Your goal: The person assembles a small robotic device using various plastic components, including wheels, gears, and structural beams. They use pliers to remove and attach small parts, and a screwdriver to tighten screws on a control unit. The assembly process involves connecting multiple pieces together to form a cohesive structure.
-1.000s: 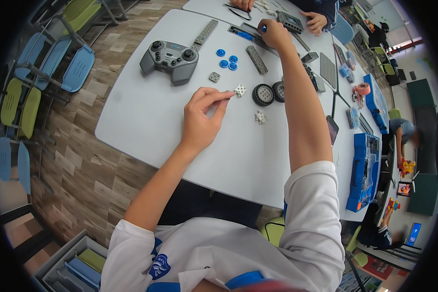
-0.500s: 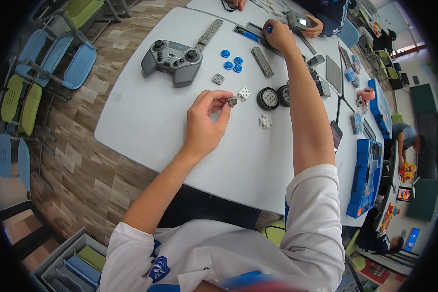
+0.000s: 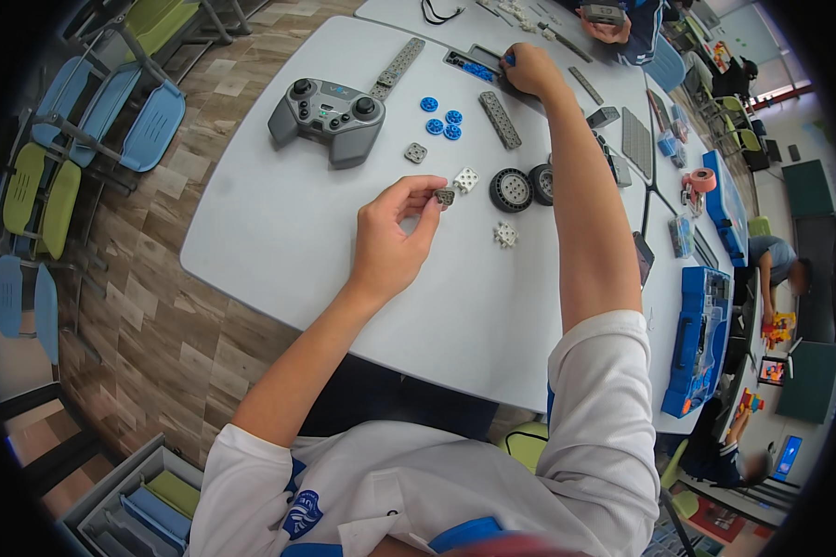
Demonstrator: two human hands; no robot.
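Left hand (image 3: 390, 237): thumb and index fingers pinch a small grey piece (image 3: 445, 196) over the counter (image 3: 437, 316), just beside a pale perforated connector (image 3: 465, 179). Right hand (image 3: 532, 71) reaches far forward to a narrow dark tray (image 3: 481, 48) holding blue pieces (image 3: 476, 71); its fingers curl at the tray's right part, a bit of blue showing at them. Cannot tell whether they grasp it, since the back of the hand hides the grip.

Around the left hand: square grey plate (image 3: 415, 152) ahead of it, grey game controller (image 3: 351, 148) further left with a long perforated bar (image 3: 399, 67) behind it. Four blue discs (image 3: 452, 117) sit between controller and grey beam (image 3: 500, 120). Black-tyred wheel (image 3: 511, 189) stands right of the pale connector, a second wheel (image 3: 542, 184) next to it, partly behind the right forearm. Another pale connector (image 3: 504, 235) lies nearer the person. Dark phone (image 3: 643, 257) right of that forearm; open blue case (image 3: 698, 342) at the right edge. Across the counter, a co-worker's hand (image 3: 606, 32) holds a grey device (image 3: 603, 14).
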